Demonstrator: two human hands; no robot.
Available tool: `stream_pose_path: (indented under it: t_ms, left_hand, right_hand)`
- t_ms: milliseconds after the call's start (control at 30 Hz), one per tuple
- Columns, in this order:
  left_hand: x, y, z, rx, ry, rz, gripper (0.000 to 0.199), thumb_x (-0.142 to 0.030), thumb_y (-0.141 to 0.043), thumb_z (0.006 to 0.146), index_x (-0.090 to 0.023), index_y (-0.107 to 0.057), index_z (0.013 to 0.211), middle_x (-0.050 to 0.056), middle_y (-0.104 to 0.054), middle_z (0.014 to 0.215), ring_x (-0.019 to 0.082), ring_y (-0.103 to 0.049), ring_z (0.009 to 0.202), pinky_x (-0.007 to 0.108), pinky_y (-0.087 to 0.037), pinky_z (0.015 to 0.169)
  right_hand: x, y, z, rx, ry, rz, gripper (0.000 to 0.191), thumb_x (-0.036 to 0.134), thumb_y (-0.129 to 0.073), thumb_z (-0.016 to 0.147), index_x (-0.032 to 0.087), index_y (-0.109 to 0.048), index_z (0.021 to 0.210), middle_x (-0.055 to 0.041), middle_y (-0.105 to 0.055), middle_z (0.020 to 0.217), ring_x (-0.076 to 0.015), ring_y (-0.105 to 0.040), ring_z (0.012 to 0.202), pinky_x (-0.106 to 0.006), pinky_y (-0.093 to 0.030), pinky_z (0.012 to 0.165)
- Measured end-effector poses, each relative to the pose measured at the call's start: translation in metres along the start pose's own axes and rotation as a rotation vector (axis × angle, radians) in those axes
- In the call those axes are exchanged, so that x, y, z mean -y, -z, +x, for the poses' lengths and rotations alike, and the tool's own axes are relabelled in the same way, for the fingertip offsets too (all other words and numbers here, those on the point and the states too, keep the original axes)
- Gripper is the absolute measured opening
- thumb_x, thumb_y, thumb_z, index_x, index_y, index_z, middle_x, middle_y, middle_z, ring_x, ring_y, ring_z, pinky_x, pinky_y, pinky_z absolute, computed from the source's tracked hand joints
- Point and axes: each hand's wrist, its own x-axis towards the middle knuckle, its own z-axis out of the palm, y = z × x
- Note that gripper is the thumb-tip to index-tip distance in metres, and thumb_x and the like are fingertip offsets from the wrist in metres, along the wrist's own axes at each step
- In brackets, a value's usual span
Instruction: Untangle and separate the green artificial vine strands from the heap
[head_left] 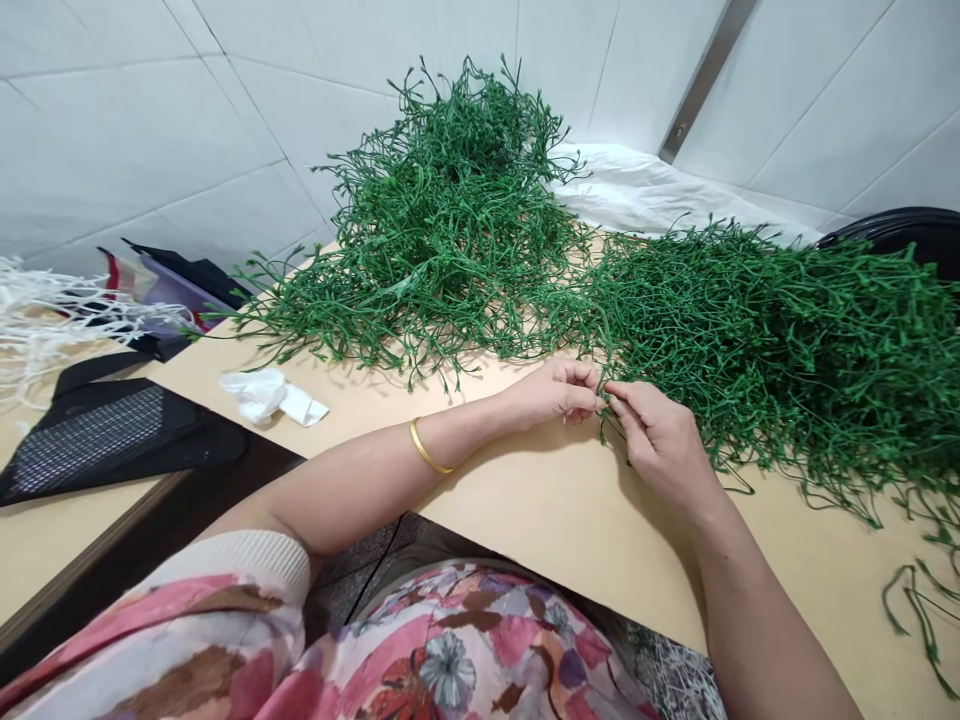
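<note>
My left hand [553,392], with a gold bangle [427,446] at the wrist, is closed in a pinch at the near edge of a heap of green stems. My right hand [664,432] meets it fingertip to fingertip, also pinching. Between them is a thin green stem [604,430], whose lower end hangs below the fingers. The fingers hide most of it. Beyond the hands rises a tall tangled pile of thin green stems [457,210] with small knobbed ends. A second pile [757,340] spreads to the right of my right hand.
The tan tabletop [540,500] runs beneath the hands. Crumpled white tissue [262,397] lies at its left. Further left are white strands [45,320] and a black mesh item [97,435]. White sheeting [645,185] lies against the tiled wall [262,110]. Loose stems [919,610] lie at lower right.
</note>
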Motion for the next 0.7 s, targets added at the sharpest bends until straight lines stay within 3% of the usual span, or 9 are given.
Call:
stream_pose_path:
  t_ms: [167, 300, 433, 533, 600, 700]
  left_hand:
    - [0.002, -0.001, 0.001, 0.015, 0.004, -0.022, 0.015, -0.016, -0.060, 0.062, -0.014, -0.046, 0.057, -0.005, -0.047, 0.045, 0.005, -0.042, 0.042, 0.021, -0.032, 0.047]
    - [0.002, 0.000, 0.000, 0.042, 0.012, -0.020, 0.017, -0.018, -0.063, 0.062, -0.013, -0.047, 0.056, -0.004, -0.049, 0.047, 0.005, -0.043, 0.043, 0.021, -0.033, 0.048]
    - [-0.001, 0.000, -0.002, 0.078, 0.029, -0.009, 0.015, -0.018, -0.063, 0.063, -0.012, -0.051, 0.058, -0.003, -0.051, 0.049, 0.006, -0.045, 0.045, 0.022, -0.035, 0.050]
    - [-0.003, -0.001, -0.003, 0.125, 0.047, -0.005, 0.011, -0.015, -0.064, 0.062, -0.011, -0.054, 0.059, -0.002, -0.052, 0.050, 0.005, -0.045, 0.046, 0.022, -0.035, 0.051]
    - [-0.002, -0.003, -0.003, 0.119, 0.060, -0.026, 0.014, -0.015, -0.065, 0.062, -0.011, -0.053, 0.058, -0.002, -0.052, 0.050, 0.006, -0.047, 0.047, 0.022, -0.036, 0.051]
    - [0.000, -0.002, 0.000, 0.055, 0.074, -0.066, 0.021, -0.020, -0.066, 0.065, -0.012, -0.049, 0.057, -0.002, -0.053, 0.049, 0.006, -0.049, 0.046, 0.022, -0.036, 0.051]
  right_hand:
    - [0.000, -0.002, 0.000, -0.004, 0.115, -0.230, 0.020, 0.017, -0.036, 0.087, 0.016, -0.056, 0.085, -0.0071, -0.052, 0.076, -0.0184, -0.045, 0.075, -0.030, -0.039, 0.069]
    - [0.004, -0.001, 0.001, 0.011, 0.069, -0.292, 0.022, 0.016, -0.035, 0.086, 0.018, -0.046, 0.067, -0.0032, -0.043, 0.067, -0.0164, -0.039, 0.067, -0.029, -0.033, 0.065]
    - [0.007, 0.003, 0.003, 0.061, -0.078, -0.010, 0.027, 0.023, -0.035, 0.088, 0.019, -0.039, 0.062, 0.0006, -0.040, 0.062, -0.0121, -0.037, 0.059, -0.026, -0.031, 0.059]
    - [0.003, 0.006, 0.004, 0.106, -0.233, 0.294, 0.029, 0.031, -0.038, 0.088, 0.018, -0.043, 0.063, 0.0021, -0.042, 0.060, -0.0100, -0.038, 0.056, -0.023, -0.031, 0.054]
    - [-0.001, 0.008, 0.003, 0.036, -0.320, 0.441, 0.028, 0.036, -0.041, 0.087, 0.018, -0.049, 0.067, 0.0022, -0.044, 0.060, -0.0096, -0.039, 0.056, -0.022, -0.032, 0.053]
    - [-0.005, 0.010, 0.003, -0.188, -0.409, 0.509, 0.027, 0.040, -0.046, 0.085, 0.018, -0.054, 0.073, 0.0033, -0.043, 0.058, -0.0088, -0.038, 0.055, -0.022, -0.032, 0.052]
